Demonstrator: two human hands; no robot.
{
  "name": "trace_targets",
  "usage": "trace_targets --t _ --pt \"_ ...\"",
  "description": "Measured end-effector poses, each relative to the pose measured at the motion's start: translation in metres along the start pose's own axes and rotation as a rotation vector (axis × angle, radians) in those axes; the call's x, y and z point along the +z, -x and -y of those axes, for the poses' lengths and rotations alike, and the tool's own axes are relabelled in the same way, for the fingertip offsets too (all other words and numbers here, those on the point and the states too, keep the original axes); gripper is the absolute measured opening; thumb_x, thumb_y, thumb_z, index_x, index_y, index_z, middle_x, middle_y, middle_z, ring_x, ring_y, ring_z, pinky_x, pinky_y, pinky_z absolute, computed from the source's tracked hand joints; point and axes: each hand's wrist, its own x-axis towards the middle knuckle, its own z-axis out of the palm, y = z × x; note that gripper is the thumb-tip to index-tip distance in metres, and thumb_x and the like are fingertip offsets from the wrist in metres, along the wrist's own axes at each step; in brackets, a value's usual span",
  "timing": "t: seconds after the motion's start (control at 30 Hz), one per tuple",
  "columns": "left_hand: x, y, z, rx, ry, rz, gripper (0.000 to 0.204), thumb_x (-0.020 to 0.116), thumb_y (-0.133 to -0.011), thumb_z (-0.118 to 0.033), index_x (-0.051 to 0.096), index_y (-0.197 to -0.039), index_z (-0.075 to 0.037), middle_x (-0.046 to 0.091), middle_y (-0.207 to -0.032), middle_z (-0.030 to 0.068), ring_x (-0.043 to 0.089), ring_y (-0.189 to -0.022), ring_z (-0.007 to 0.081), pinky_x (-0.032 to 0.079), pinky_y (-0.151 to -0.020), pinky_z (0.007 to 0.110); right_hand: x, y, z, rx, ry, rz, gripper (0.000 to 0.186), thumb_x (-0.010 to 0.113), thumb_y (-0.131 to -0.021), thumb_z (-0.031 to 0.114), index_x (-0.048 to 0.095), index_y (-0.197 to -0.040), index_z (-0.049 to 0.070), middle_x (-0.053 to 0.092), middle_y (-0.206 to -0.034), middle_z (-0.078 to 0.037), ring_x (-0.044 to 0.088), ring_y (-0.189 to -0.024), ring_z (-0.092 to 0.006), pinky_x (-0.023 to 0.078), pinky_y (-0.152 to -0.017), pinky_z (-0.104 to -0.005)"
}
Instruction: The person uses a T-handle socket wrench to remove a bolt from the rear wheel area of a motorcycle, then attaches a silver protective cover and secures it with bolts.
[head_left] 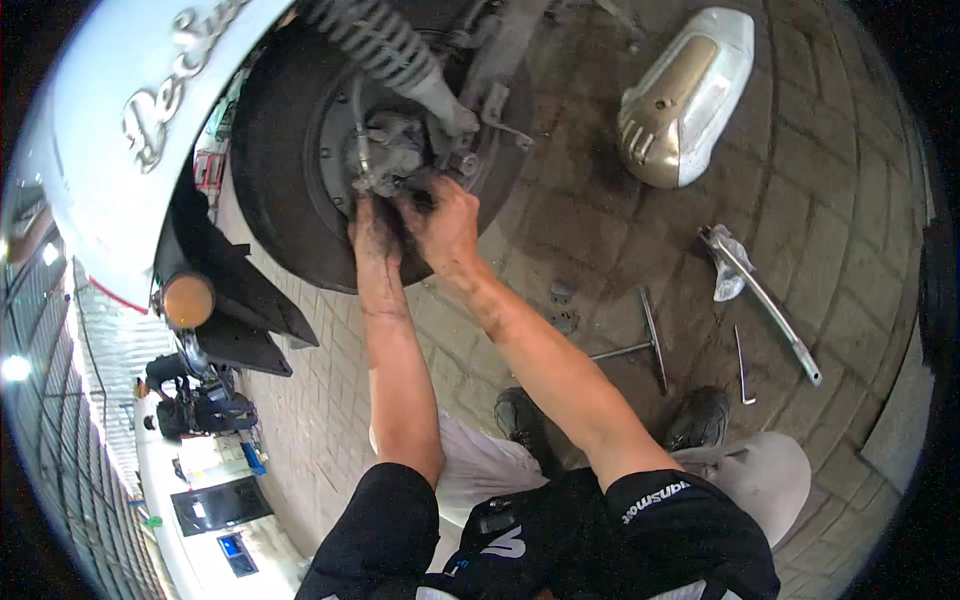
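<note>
A grey brake caliper (395, 150) with a hose running into it sits inside the rim of a scooter wheel (275, 170). My left hand (374, 228) reaches up to the caliper's lower edge; its blackened fingers are mostly hidden there. Close beside it, my right hand (445, 220) is closed, with curled fingers at the caliper's lower right. Whatever lies between those fingers is too dark to make out. Above both hands, a coil-spring shock absorber (385, 50) slants down to its mount.
The light blue scooter body (130, 110) and a black mudguard (235, 300) lie left. On the paving are a silver-and-tan cover (690, 100), T-handle wrench (651, 340), hex key (741, 365), long metal bar (775, 315), plastic bag (730, 275) and two small dark pieces (563, 320).
</note>
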Motion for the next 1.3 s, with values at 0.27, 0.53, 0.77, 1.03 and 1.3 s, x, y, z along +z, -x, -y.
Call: trace_targets --t 0.27,0.53,0.77,1.03,1.3 --pt "0.001 -0.001 -0.001 -0.086 0.02 -0.032 0.063 0.06 -0.079 -0.041 0.041 -0.119 0.003 0.045 -0.119 0.011 0.044 -0.107 0.022 0.033 -0.093 0.034 0.001 0.003 -0.004 -0.01 0.032 -0.015 0.028 0.066 -0.065 0.005 0.059 -0.091 0.0 0.061 -0.086 -0.018 0.06 -0.081 -0.0319 0.047 -0.071 -0.0339" --pt "0.009 0.002 -0.005 -0.029 0.054 -0.02 0.068 0.061 -0.079 -0.038 0.034 -0.122 0.008 0.04 -0.126 0.014 0.039 -0.115 0.0223 0.027 -0.099 0.034 -0.008 -0.003 -0.011 -0.114 0.041 0.075 0.028 0.065 -0.065 0.005 0.059 -0.092 0.001 0.06 -0.091 -0.017 0.058 -0.085 -0.0337 0.047 -0.073 -0.0354" --pt "0.001 -0.002 0.0 -0.026 0.064 -0.043 0.065 0.06 -0.081 -0.035 0.035 -0.122 0.008 0.042 -0.123 0.0144 0.043 -0.111 0.0222 0.033 -0.094 0.032 -0.012 -0.002 -0.001 -0.132 0.005 0.064 0.026 0.067 -0.061 -0.001 0.06 -0.086 -0.002 0.059 -0.083 -0.016 0.06 -0.075 -0.0299 0.048 -0.066 -0.0317" --pt "-0.008 -0.007 0.011 0.012 0.063 0.012 0.065 0.057 -0.081 -0.04 0.038 -0.12 0.008 0.045 -0.121 0.0124 0.044 -0.108 0.0226 0.033 -0.093 0.032 -0.009 -0.001 -0.008 -0.108 0.013 0.111 0.025 0.063 -0.067 0.006 0.059 -0.092 0.002 0.059 -0.09 -0.016 0.057 -0.082 -0.0349 0.047 -0.073 -0.0376" --pt "-0.019 -0.017 0.014 -0.024 0.043 -0.03 0.063 0.056 -0.082 -0.038 0.037 -0.121 0.008 0.042 -0.124 0.0139 0.041 -0.113 0.023 0.03 -0.096 0.033 0.0 -0.001 0.012 0.061 -0.067 -0.06 0.02 0.064 -0.069 0.008 0.06 -0.085 -0.002 0.062 -0.084 -0.018 0.061 -0.078 -0.0305 0.047 -0.069 -0.0334"
